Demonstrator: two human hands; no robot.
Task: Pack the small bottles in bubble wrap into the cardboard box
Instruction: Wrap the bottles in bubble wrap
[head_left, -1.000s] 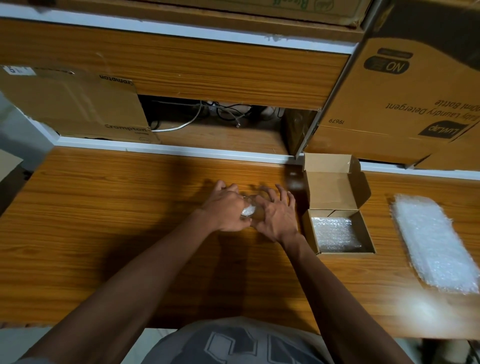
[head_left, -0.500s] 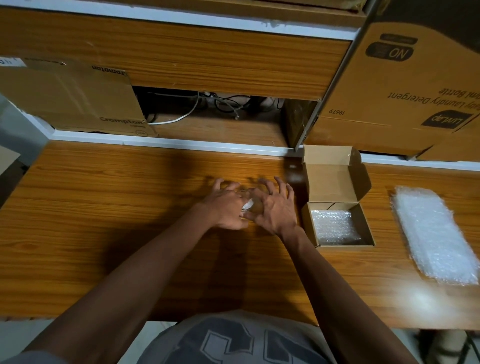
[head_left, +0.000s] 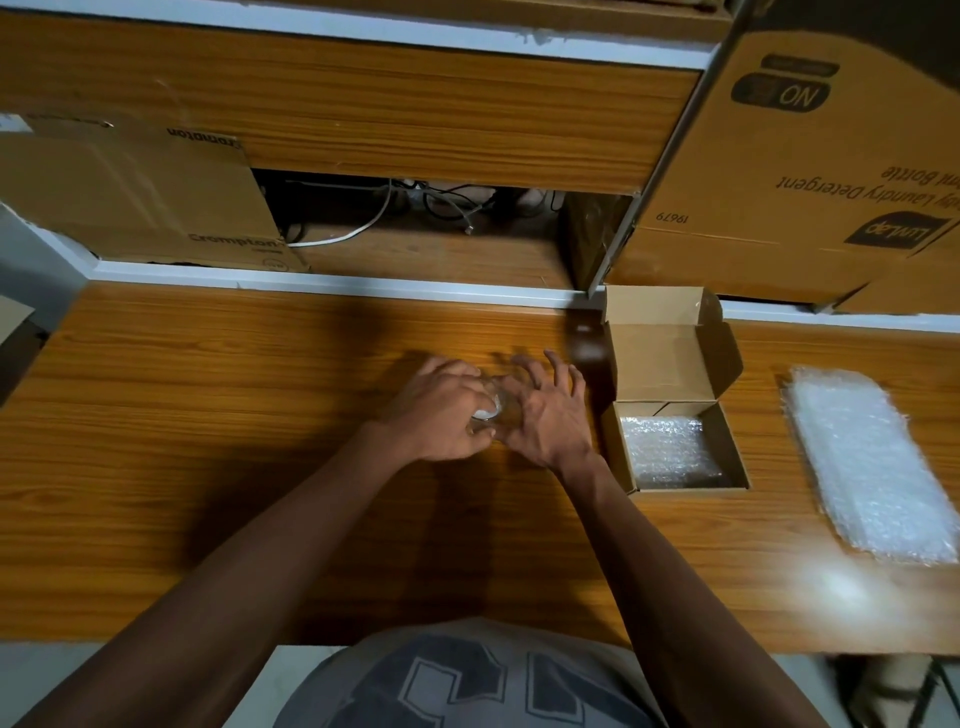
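Both my hands meet at the middle of the wooden table. My left hand (head_left: 436, 410) curls over a small bottle in bubble wrap (head_left: 491, 410); only a white cap end shows between the hands. My right hand (head_left: 550, 415) lies against the bundle from the right with its fingers spread and bent over it. Just to the right stands the small cardboard box (head_left: 618, 447), lid flap up, with a bubble-wrap piece (head_left: 670, 449) lying inside.
A stack of bubble-wrap sheets (head_left: 867, 462) lies at the right of the table (head_left: 208, 441). Large cardboard cartons (head_left: 810, 171) stand behind the box, another carton (head_left: 135, 192) at the back left. Cables lie in the shelf gap behind.
The hands stay together over the bundle with small finger shifts. The camera has tilted slightly, so the scene sits a little higher in view.
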